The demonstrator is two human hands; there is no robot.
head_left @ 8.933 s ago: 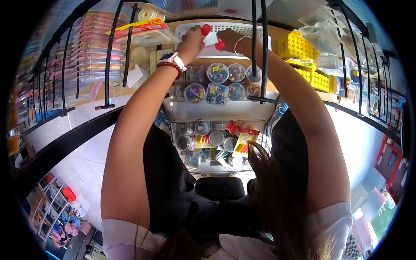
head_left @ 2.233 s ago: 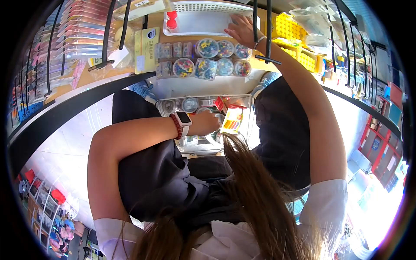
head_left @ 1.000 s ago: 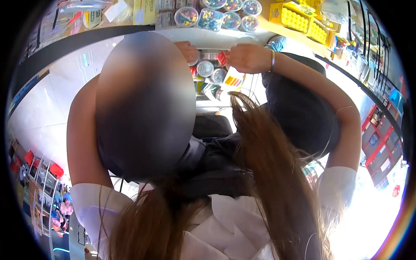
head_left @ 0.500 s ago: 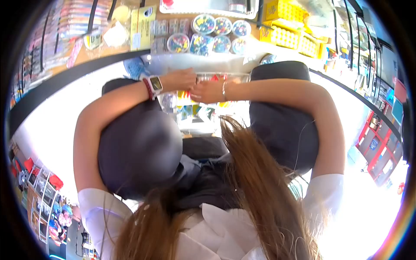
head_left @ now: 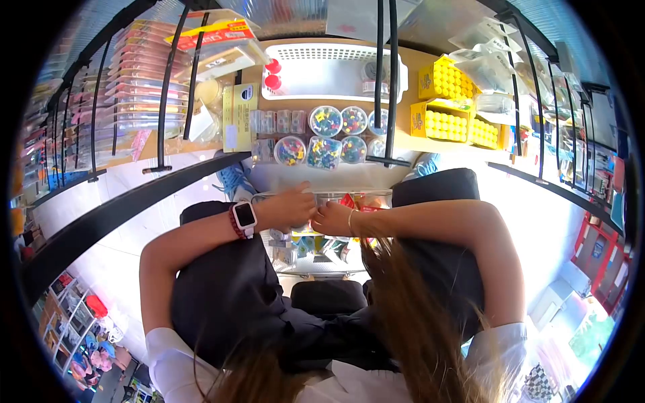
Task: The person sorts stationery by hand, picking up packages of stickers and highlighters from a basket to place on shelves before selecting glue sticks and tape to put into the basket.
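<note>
My left hand (head_left: 289,209), with a white smartwatch (head_left: 244,216) on its wrist, is over a clear bin (head_left: 386,195) between my knees. Its fingers are bent, and whatever they grip is hidden. Close beside it, almost touching, is my right hand (head_left: 334,219), its fingers curled inward around something too small or covered to name. Beneath both hands the bin holds mixed small packets (head_left: 306,245) in yellow, blue and green. Red packaging (head_left: 348,201) shows just behind my right hand.
Ahead, a shelf carries round tubs of colourful small pieces (head_left: 324,153), a white basket (head_left: 322,52) and yellow boxes (head_left: 440,124). Black hooks (head_left: 393,80) jut toward me. Stacked flat packs (head_left: 144,80) stand left. A black shelf edge (head_left: 134,208) runs along my left side.
The view has tilted upward, so more of the shelf and its hooks shows and my hands appear lower. Both hands stay close together over the bin.
</note>
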